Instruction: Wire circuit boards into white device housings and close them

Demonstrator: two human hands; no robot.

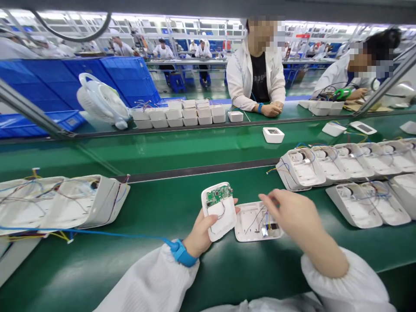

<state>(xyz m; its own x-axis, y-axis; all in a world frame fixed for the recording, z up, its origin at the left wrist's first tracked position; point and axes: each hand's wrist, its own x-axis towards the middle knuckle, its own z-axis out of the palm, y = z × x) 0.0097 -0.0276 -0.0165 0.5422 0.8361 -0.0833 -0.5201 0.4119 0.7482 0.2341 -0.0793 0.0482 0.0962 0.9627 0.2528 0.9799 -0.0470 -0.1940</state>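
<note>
My left hand (203, 229) grips a white plastic cover (221, 223), its inner side facing up. A green circuit board (218, 196) sits at the cover's upper end, with thin dark wires hanging from it. On the green bench just right of the cover lies a white plastic housing (250, 232), open side up, holding yellow, blue and dark wires and a small shiny metallic part (267, 229). Over the housing's right side hovers my right hand (289, 212). Its thumb and fingers are bent together near the wires; whatever they pinch, if anything, is hidden.
White housings with wires (81, 203) stand at the left, and rows of housings (305, 167) at the right. A blue cord (123, 234) runs from my left wristband. Across the conveyor (195, 147), which carries a white unit (273, 134), are two co-workers, stacked white boxes and a fan (100, 99).
</note>
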